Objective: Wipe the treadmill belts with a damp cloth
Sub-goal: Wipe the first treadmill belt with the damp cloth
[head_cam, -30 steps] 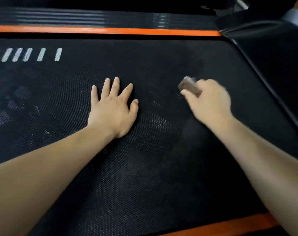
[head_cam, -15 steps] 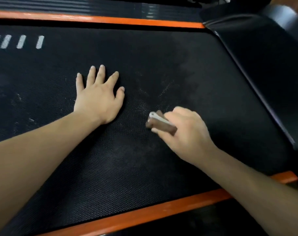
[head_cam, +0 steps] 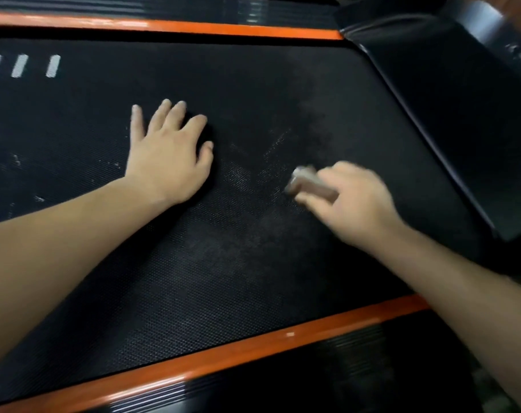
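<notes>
Left hand point(head_cam: 170, 156) flat, fingers spread, on the textured black treadmill belt point(head_cam: 193, 278); at its three o'clock, right hand point(head_cam: 351, 204) clamps a blurred brownish folded cloth point(head_cam: 310, 183).

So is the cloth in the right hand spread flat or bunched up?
Bunched up. The cloth shows only as a small brownish wad poking out of the right hand, whose fingers curl around it on the belt. Motion blur hides finer folds.
</notes>
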`<action>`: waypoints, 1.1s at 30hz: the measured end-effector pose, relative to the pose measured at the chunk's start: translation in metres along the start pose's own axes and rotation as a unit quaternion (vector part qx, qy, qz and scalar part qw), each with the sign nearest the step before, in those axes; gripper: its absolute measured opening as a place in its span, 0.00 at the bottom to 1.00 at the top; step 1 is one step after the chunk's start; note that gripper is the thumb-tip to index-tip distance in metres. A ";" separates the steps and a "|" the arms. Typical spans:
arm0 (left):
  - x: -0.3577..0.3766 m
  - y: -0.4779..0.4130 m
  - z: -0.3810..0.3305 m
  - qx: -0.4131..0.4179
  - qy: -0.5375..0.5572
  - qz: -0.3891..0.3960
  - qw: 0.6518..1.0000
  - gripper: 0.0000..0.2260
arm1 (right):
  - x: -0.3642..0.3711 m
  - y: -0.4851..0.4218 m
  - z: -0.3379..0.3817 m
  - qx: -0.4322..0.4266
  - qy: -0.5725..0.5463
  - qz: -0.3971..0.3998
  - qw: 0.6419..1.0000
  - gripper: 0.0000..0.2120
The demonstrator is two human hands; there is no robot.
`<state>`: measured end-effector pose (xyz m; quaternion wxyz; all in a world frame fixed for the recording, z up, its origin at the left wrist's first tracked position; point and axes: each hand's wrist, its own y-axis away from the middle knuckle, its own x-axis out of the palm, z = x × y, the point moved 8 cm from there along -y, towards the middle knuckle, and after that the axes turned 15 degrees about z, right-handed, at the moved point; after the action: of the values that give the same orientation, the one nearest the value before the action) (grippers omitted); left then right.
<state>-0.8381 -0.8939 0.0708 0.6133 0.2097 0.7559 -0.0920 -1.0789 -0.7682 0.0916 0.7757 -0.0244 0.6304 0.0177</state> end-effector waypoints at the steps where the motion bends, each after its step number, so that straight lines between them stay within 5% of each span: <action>1: -0.002 0.002 -0.010 0.016 0.014 0.000 1.000 0.22 | -0.006 -0.009 -0.024 0.064 0.010 -0.005 0.998 0.18; 4: 0.004 0.000 -0.048 0.048 0.059 0.025 0.997 0.23 | -0.011 -0.009 -0.053 0.170 -0.011 -0.017 0.985 0.20; 9: 0.032 -0.010 -0.084 0.043 0.067 0.060 0.995 0.23 | 0.007 0.021 0.006 0.003 -0.059 0.022 0.998 0.20; 15: 0.042 -0.008 -0.087 0.036 0.021 0.062 0.997 0.26 | -0.018 -0.029 -0.079 0.188 -0.033 -0.043 0.981 0.21; 21: 0.044 -0.010 -0.088 0.028 -0.005 0.073 0.997 0.27 | 0.002 -0.010 -0.027 0.018 -0.069 0.039 0.997 0.20; 26: 0.045 -0.011 -0.088 0.024 -0.011 0.077 0.997 0.28 | -0.024 -0.068 -0.094 0.178 -0.048 -0.038 0.982 0.19; 33: 0.044 -0.012 -0.086 0.011 -0.021 0.080 0.997 0.30 | -0.006 -0.053 -0.049 0.026 -0.070 0.041 0.996 0.17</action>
<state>-0.9270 -0.8618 0.0463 0.6322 0.2737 0.7227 -0.0554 -1.1249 -0.8243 0.0885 0.8166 0.0227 0.5756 0.0351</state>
